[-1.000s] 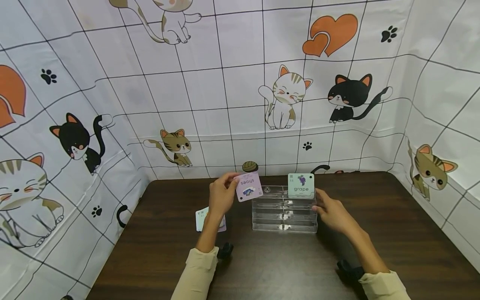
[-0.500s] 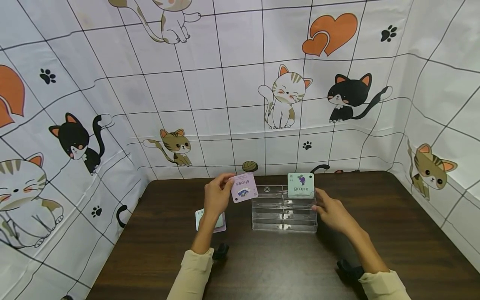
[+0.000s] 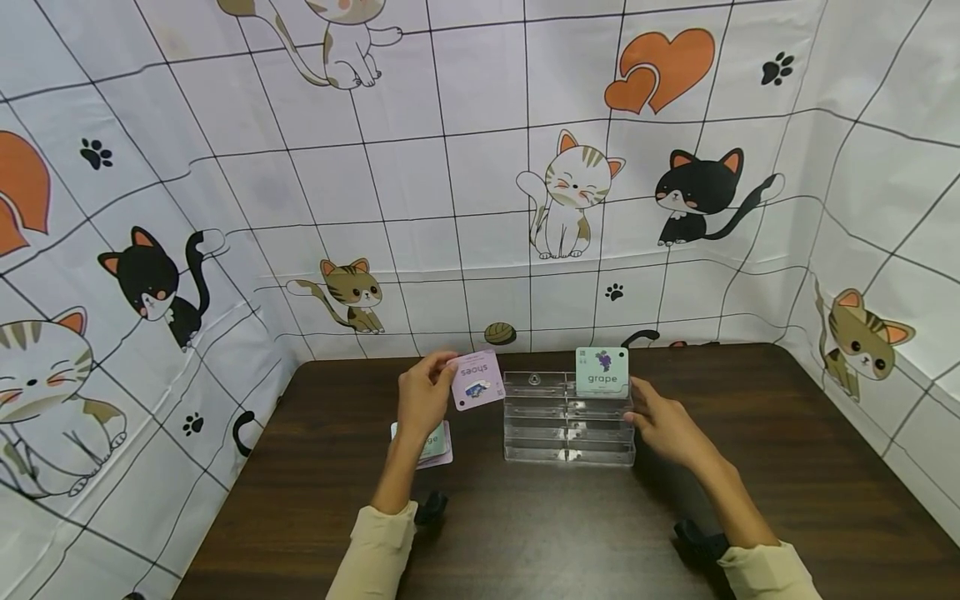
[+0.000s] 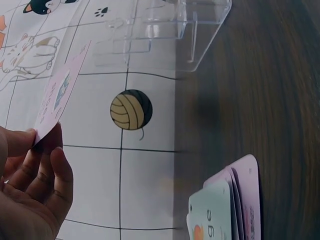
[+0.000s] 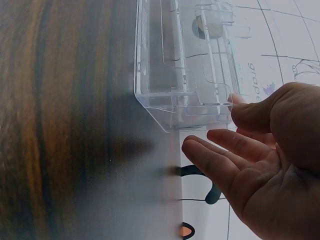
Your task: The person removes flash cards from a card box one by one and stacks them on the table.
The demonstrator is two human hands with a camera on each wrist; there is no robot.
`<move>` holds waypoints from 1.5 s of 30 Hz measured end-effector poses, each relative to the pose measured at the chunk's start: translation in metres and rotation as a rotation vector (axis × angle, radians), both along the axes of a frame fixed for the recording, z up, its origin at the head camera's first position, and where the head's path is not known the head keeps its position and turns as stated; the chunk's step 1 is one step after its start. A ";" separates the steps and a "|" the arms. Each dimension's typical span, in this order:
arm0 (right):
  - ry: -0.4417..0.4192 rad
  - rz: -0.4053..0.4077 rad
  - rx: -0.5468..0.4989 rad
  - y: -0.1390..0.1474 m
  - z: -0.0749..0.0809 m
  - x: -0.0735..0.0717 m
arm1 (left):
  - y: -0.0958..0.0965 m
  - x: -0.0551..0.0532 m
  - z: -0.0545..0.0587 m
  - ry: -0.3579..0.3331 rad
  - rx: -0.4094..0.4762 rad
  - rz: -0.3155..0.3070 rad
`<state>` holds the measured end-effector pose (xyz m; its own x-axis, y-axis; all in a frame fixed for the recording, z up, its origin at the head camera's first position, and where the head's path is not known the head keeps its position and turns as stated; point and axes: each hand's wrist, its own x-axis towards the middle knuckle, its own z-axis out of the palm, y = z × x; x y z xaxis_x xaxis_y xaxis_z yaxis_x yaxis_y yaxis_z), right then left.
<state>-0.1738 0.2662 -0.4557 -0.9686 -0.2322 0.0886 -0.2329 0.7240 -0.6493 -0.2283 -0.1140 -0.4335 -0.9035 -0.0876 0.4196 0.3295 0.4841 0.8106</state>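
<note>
My left hand [image 3: 422, 400] pinches a pink "shoes" card [image 3: 477, 380] between thumb and fingers, with the print upside down in the head view. The card is held just left of a clear stepped plastic rack [image 3: 570, 456]. In the rack's back right section stands a green "grape" card [image 3: 602, 372]. My right hand [image 3: 670, 425] is at the rack's right end, thumb and fingertips against its edge and the other fingers loosely extended in the right wrist view. A small stack of cards [image 4: 210, 212], green on top and pink below, lies beneath my left forearm, partly hidden in the head view.
The dark wood table [image 3: 570, 533] meets a white grid-lined sheet [image 3: 480, 192] printed with cats at its back edge. Dark bands with small devices sit at both wrists.
My left hand has moved left with the shoes card, away from the rack, showing more of the card stack. The right hand, rack and grape card have stayed put.
</note>
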 end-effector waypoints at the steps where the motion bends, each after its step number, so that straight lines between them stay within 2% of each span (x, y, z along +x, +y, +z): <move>1: -0.001 0.001 0.000 0.000 0.000 0.000 | -0.001 0.001 0.000 0.001 -0.003 0.004; 7: 0.002 -0.003 0.002 0.000 -0.002 -0.001 | -0.010 0.003 -0.003 0.009 -0.032 0.027; 24: 0.002 -0.011 0.002 0.000 -0.002 -0.002 | -0.031 0.008 -0.008 -0.022 -0.027 0.032; 35: 0.010 0.000 -0.005 0.000 -0.002 -0.001 | -0.038 0.015 -0.006 -0.028 -0.034 0.039; 45: 0.001 -0.006 0.014 0.000 -0.002 -0.001 | -0.043 0.014 -0.009 -0.021 -0.055 0.063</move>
